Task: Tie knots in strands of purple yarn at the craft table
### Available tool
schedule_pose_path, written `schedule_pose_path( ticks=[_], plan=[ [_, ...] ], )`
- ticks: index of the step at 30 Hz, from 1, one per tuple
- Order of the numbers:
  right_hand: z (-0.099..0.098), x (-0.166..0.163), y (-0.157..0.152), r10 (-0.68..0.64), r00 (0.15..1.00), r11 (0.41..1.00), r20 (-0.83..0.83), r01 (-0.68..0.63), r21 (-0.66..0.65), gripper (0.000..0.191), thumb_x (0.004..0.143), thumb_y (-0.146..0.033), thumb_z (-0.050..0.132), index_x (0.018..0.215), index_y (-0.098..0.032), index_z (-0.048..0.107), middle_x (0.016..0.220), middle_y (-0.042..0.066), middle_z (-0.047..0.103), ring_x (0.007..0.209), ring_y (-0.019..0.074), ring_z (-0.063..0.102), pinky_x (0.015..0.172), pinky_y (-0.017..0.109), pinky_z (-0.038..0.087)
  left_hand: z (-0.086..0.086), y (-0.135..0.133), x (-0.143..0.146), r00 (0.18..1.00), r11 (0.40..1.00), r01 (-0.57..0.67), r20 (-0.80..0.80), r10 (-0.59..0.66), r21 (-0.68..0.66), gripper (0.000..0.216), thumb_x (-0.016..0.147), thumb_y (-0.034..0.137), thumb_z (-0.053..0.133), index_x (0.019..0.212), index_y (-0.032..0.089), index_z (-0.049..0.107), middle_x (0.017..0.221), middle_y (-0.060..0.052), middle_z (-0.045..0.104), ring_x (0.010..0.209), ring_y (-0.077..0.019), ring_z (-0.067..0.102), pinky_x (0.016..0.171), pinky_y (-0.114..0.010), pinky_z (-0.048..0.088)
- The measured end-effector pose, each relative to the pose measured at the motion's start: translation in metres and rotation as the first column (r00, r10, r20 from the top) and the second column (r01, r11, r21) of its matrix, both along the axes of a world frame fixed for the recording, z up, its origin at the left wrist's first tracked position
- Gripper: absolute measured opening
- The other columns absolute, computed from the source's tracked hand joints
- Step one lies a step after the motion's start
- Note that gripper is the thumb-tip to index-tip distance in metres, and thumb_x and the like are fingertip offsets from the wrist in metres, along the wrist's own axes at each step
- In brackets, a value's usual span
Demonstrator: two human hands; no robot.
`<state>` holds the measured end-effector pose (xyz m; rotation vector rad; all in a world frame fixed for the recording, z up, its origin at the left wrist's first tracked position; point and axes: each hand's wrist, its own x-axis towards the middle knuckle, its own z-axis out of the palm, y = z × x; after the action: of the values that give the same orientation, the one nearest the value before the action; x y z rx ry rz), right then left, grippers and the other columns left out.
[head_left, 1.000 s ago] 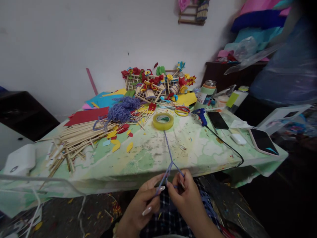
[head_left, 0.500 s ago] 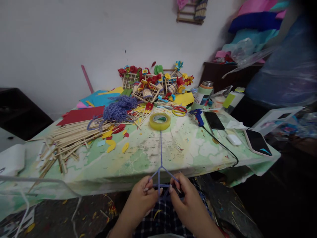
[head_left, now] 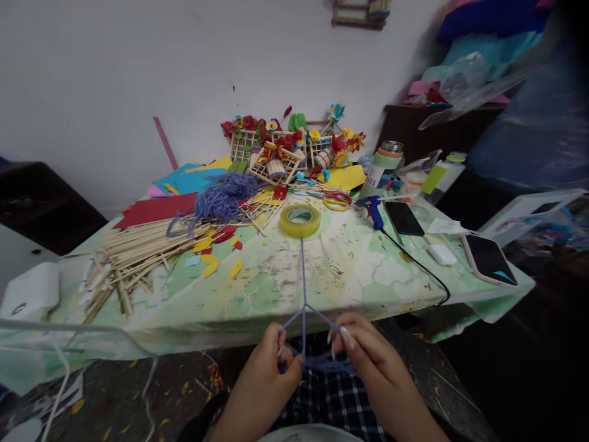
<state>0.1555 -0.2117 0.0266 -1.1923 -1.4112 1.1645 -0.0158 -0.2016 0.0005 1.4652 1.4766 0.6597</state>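
While both hands are pinching the splayed purple yarn strands [head_left: 304,288], left hand [head_left: 271,368] and right hand [head_left: 368,356] should be pulling evenly, keeping tension toward the yellow tape roll [head_left: 300,220].

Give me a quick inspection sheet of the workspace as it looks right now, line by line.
Surface: table under a stained green patterned cover.
Job's things: purple yarn strands run taut from the tape roll and split toward both hands.
Clutter: wooden sticks, loose purple yarn pile, coloured paper sheets, paper-flower frames, scissors, two phones, white case.
Grippers: left hand and right hand each pinch yarn below the table edge.
Cables: glue gun with a black cord trailing over the front edge.
Surroundings: white wall, dark cabinet piled with fabric and plastic.
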Motion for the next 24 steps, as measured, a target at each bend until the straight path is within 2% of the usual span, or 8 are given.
schedule_pose_path(
  ticks=[2, 4, 8, 11, 16, 20, 22, 24],
  plan=[
    [-0.010, -0.005, 0.005, -0.021, 0.898, 0.965, -0.439, -0.097, -0.244, 0.025, 0.081, -0.038, 0.047, 0.074, -0.016, 0.056, 0.057, -0.002, 0.041, 0.046, 0.0061, 0.034, 0.042, 0.018, 0.029, 0.001, -0.001, 0.001, 1.000, 1.000, 0.004, 0.031, -0.004, 0.002, 0.016, 0.072, 0.022, 0.045, 0.072, 0.021, 0.029, 0.055, 0.009, 0.029, 0.052, -0.0075, 0.030, 0.055, -0.019, 0.029],
    [-0.022, -0.007, 0.011, -0.118, 0.674, 0.881, -0.730, -0.268, -0.390, 0.023, 0.078, -0.036, 0.051, 0.077, -0.014, 0.056, 0.048, -0.007, 0.033, 0.037, 0.0028, 0.020, 0.035, 0.015, 0.016, 0.000, -0.001, 0.002, 0.999, 1.000, 0.003, 0.050, -0.003, 0.009, 0.018, 0.072, 0.021, 0.045, 0.071, 0.021, 0.027, 0.056, 0.009, 0.029, 0.053, -0.0074, 0.030, 0.055, -0.019, 0.029],
    [-0.041, 0.000, 0.018, -0.216, 0.292, 0.738, -0.932, -0.575, -0.352, 0.020, 0.075, -0.021, 0.050, 0.086, -0.007, 0.059, 0.034, -0.012, 0.019, 0.032, 0.0023, 0.009, 0.032, 0.015, 0.008, -0.004, -0.001, 0.000, 0.999, 0.999, -0.011, 0.054, 0.009, 0.038, 0.018, 0.073, 0.022, 0.045, 0.071, 0.021, 0.027, 0.056, 0.009, 0.028, 0.052, -0.0073, 0.029, 0.054, -0.019, 0.029],
    [-0.052, 0.003, 0.018, -0.272, 0.156, 0.678, -0.950, -0.669, -0.304, 0.022, 0.074, -0.013, 0.048, 0.092, -0.003, 0.057, 0.031, -0.013, 0.018, 0.031, 0.0015, 0.008, 0.032, 0.015, 0.005, -0.005, -0.001, -0.001, 0.998, 0.999, -0.007, 0.061, 0.004, 0.052, 0.018, 0.072, 0.022, 0.046, 0.071, 0.021, 0.028, 0.056, 0.009, 0.029, 0.052, -0.0072, 0.030, 0.053, -0.019, 0.029],
    [-0.057, -0.008, 0.018, -0.152, 0.197, 0.572, -0.968, -0.781, -0.249, 0.024, 0.076, -0.015, 0.052, 0.097, -0.005, 0.054, 0.028, -0.013, 0.029, 0.030, 0.0008, 0.009, 0.033, 0.012, 0.008, -0.002, -0.002, 0.002, 0.996, 0.999, 0.017, 0.090, -0.019, 0.030, 0.016, 0.073, 0.022, 0.045, 0.072, 0.021, 0.030, 0.057, 0.008, 0.030, 0.053, -0.0073, 0.031, 0.052, -0.018, 0.029],
    [-0.048, -0.018, 0.022, 0.029, 0.280, 0.561, -0.960, -0.799, -0.216, 0.026, 0.073, -0.018, 0.058, 0.098, -0.014, 0.051, 0.026, -0.014, 0.030, 0.027, 0.0021, 0.007, 0.031, 0.013, 0.010, -0.003, -0.001, 0.004, 0.997, 0.999, 0.039, 0.073, -0.041, 0.027, 0.014, 0.072, 0.020, 0.044, 0.073, 0.021, 0.030, 0.057, 0.008, 0.030, 0.053, -0.0077, 0.031, 0.052, -0.018, 0.030],
    [-0.041, -0.023, 0.024, 0.087, 0.385, 0.579, -0.919, -0.770, -0.269, 0.021, 0.070, -0.020, 0.062, 0.084, -0.018, 0.047, 0.027, -0.015, 0.029, 0.026, 0.0019, 0.008, 0.030, 0.014, 0.009, -0.004, -0.001, 0.003, 0.998, 0.998, 0.029, 0.050, -0.032, 0.049, 0.014, 0.071, 0.018, 0.044, 0.073, 0.021, 0.030, 0.057, 0.008, 0.031, 0.053, -0.0079, 0.032, 0.053, -0.019, 0.031],
    [-0.035, -0.028, 0.025, 0.114, 0.581, 0.658, -0.806, -0.652, -0.376, 0.029, 0.066, -0.020, 0.065, 0.071, -0.020, 0.037, 0.030, -0.015, 0.030, 0.025, 0.0013, 0.011, 0.029, 0.014, 0.009, -0.005, 0.001, 0.001, 1.000, 0.998, 0.008, 0.029, -0.010, 0.064, 0.013, 0.070, 0.017, 0.044, 0.073, 0.021, 0.032, 0.059, 0.007, 0.034, 0.055, -0.0084, 0.034, 0.054, -0.019, 0.032]
  ],
)
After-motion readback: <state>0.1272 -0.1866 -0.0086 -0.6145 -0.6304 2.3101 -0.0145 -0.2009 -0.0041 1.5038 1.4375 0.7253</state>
